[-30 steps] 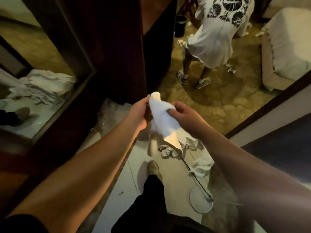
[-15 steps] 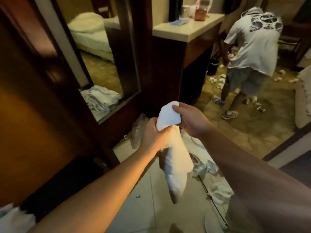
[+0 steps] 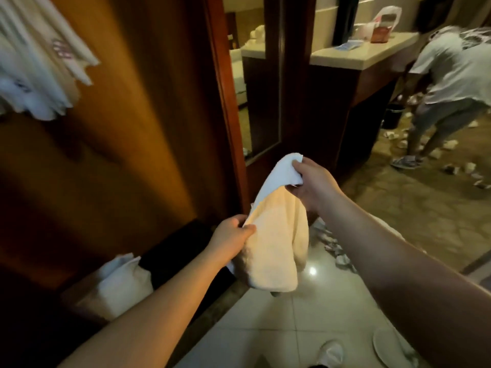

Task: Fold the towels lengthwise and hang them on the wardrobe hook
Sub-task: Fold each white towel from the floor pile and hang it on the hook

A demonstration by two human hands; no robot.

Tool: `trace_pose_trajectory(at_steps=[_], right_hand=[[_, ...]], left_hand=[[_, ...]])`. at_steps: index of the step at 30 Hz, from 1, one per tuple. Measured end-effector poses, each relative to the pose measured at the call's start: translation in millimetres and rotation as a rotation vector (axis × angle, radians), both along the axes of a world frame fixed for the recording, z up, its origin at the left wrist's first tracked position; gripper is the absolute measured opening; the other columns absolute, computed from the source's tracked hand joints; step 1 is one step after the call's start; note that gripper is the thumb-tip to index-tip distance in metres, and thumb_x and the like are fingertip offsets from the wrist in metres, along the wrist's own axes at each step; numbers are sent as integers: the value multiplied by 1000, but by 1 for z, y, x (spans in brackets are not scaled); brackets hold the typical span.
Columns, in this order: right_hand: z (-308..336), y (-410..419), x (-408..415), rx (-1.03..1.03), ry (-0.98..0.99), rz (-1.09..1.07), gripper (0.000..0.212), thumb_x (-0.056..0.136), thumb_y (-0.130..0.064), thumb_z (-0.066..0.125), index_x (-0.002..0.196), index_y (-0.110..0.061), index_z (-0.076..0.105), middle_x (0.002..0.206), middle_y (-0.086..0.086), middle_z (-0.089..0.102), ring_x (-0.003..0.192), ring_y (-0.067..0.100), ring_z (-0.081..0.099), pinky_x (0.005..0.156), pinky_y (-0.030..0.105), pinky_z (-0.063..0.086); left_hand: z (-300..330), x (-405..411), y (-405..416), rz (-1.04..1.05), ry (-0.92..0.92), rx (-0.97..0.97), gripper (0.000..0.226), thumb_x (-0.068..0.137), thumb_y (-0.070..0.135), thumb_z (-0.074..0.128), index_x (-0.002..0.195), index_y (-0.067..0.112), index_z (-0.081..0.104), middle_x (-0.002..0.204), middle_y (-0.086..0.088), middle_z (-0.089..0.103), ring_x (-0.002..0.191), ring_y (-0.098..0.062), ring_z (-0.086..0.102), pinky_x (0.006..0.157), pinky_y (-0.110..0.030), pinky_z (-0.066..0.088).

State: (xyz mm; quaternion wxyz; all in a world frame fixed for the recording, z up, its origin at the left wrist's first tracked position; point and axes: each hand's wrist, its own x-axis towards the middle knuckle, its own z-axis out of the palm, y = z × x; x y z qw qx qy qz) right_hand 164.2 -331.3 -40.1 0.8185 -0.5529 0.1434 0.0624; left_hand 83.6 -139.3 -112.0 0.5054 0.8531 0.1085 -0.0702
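Left hand (image 3: pixel 230 236) lower; towel (image 3: pixel 276 235) slanted

Wooden wardrobe (image 3: pixel 132 128), tiled floor (image 3: pixel 305 328), cream countertop (image 3: pixel 358 54)

- Both forearms run bare from the bottom edge up to the wrists, with no sleeve showing on either
- The left hand (image 3: pixel 230 236) wears no glove, ring or band that can be made out
- The right hand (image 3: pixel 311 185) is likewise ungloved, its wrist free of any watch or strap
- The right forearm looks broad near the right edge, where the wide lens stretches it
- A white shoe (image 3: pixel 330 355) shows at the near edge, its toe rounded and pale
- A dark trouser leg (image 3: pixel 268 363) lies just left of that shoe; its cloth is too dim to tell further
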Motion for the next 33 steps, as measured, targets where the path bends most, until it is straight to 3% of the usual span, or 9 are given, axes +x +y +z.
trace_pose_trajectory(at_steps=[3,6,9,15,18,21,26,30,33], right_hand=[[11,43,-33,17,-20,3,43,103,-22,57,146,-22,50,139,10,57,120,30,61,80,37,61],[28,74,-54,0,-75,43,43,104,-20,54,147,-22,48,138,6,55,122,29,59,87,40,60],[47,102,-69,102,-25,9,42,102,-19,59,143,-25,53,126,9,60,113,28,63,91,47,59],[66,140,-89,117,-11,20,37,101,-14,60,136,-23,59,126,10,63,111,25,64,59,30,55],[61,153,-95,103,19,38,30,102,-13,58,130,-21,61,123,11,65,106,22,66,55,27,51],[52,157,-95,60,48,62,30,102,-16,57,132,-16,59,118,9,65,103,21,66,48,23,49],[36,153,-92,-26,106,56,33,99,-12,61,131,-7,57,120,11,60,97,19,59,52,25,46],[30,156,-89,-103,75,91,30,99,-10,56,127,-17,62,121,9,60,105,24,58,55,27,46],[24,154,-93,-46,139,203,19,100,-19,55,106,-15,72,119,9,65,93,20,61,51,27,46]], left_hand=[[5,-45,46,35,58,162,25,89,27,63,114,29,66,88,15,64,75,1,58,59,-21,44],[5,-83,87,70,48,318,26,90,28,59,115,24,65,84,11,60,72,-6,57,54,-24,38],[1,-120,128,198,29,388,8,91,30,57,99,31,56,79,6,63,65,-11,60,49,-29,37],[-22,-184,188,359,136,443,9,91,27,54,99,30,56,80,6,61,72,-13,60,63,-32,48],[-27,-213,209,445,133,422,16,94,26,52,107,25,61,81,8,58,75,-12,58,60,-30,44],[-20,-233,229,597,12,274,11,98,22,53,102,22,63,92,-1,66,82,-17,60,68,-33,47],[11,-258,259,870,-306,-373,9,96,15,64,99,16,72,100,-4,70,96,-21,63,85,-34,49],[37,-263,271,812,-430,-641,10,97,12,60,95,12,69,87,-4,70,83,-20,65,79,-34,52],[56,-261,275,765,-470,-798,16,102,16,51,97,11,66,81,-6,72,73,-18,68,67,-29,59]])
